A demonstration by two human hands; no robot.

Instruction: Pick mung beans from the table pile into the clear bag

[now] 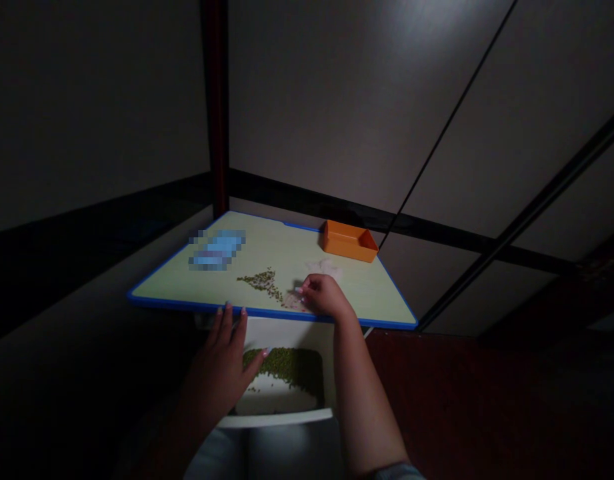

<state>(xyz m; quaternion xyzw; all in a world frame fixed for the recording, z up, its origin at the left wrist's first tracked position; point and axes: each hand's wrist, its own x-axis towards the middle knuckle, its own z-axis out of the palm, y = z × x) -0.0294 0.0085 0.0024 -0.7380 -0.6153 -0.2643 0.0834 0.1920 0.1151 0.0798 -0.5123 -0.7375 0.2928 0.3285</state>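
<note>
My left hand [225, 357] has its fingers spread, with the fingertips at the table's blue front edge and the thumb over an open white drawer [287, 419]. Inside that drawer lie many small green beans [291, 363]. On the pale tabletop [281, 250], my right hand [323, 293] is pinched low over a patch of small pale and reddish grains [293, 301]. Whatever is between its fingertips is too small to make out. To the left of this hand is a scattered pile of green beans [261, 280]. Just behind it spreads a whitish heap of grains [327, 268].
An orange open box [351, 248] stands at the table's back right. A blurred-out blue item [219, 250] lies on the left side. Cabinet panels [317, 100] rise behind the table, and a reddish floor [437, 393] shows at right.
</note>
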